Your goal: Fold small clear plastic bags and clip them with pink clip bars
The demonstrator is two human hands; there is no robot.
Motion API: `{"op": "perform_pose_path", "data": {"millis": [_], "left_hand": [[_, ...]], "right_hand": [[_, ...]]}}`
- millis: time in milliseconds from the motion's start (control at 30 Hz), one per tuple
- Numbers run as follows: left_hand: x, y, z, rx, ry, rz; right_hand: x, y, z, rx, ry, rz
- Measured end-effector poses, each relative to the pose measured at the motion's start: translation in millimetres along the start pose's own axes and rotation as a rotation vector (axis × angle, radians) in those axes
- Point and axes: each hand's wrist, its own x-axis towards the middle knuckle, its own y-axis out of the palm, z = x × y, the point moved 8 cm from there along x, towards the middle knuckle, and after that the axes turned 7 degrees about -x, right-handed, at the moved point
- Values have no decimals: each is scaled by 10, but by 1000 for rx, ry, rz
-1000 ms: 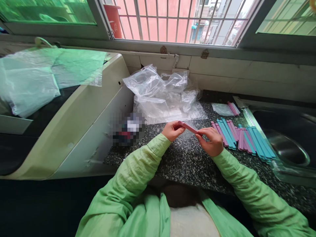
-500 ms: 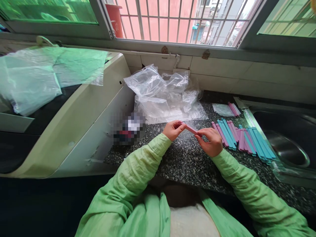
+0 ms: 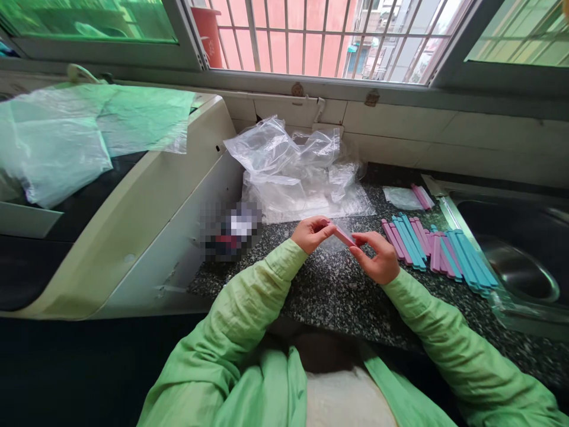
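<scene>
Between my two hands is a pink bag-sealing clip [image 3: 344, 236], slanting down to the right just above the counter. My left hand [image 3: 312, 235] pinches its upper left end. At the lower right end, my right hand [image 3: 377, 256] has thumb and fingertips closed on it. A small clear plastic bag [image 3: 332, 245] shows faintly around the clip; how far it sits in the clip I cannot tell. To the right of my right hand, several pink clips [image 3: 397, 242] and blue clips [image 3: 472, 259] lie side by side. Behind these, a small bag [image 3: 402, 198] lies flat with pink clips [image 3: 422, 196] on it.
Crumpled clear bags [image 3: 293, 172] are heaped against the tiled wall. A beige machine [image 3: 178, 201] with plastic sheets [image 3: 53, 136] on top stands left. A blurred-out item [image 3: 233, 231] sits beside it. The metal sink [image 3: 515, 267] borders the dark speckled counter [image 3: 329, 302] on the right.
My right hand has shifted slightly left along the clip, and the clip tilts a little more steeply. The rest stays in place.
</scene>
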Motion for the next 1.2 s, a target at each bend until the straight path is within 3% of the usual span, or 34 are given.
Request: {"op": "perform_pose_path", "data": {"millis": [300, 733, 1200], "left_hand": [[-6, 36, -45, -8, 20, 45], [-6, 32, -105, 81, 84, 48], [1, 62, -11, 36, 44, 70]], "right_hand": [[-45, 111, -179, 123, 196, 87], [-13, 80, -109, 121, 154, 77], [-2, 62, -105, 95, 163, 103]]}}
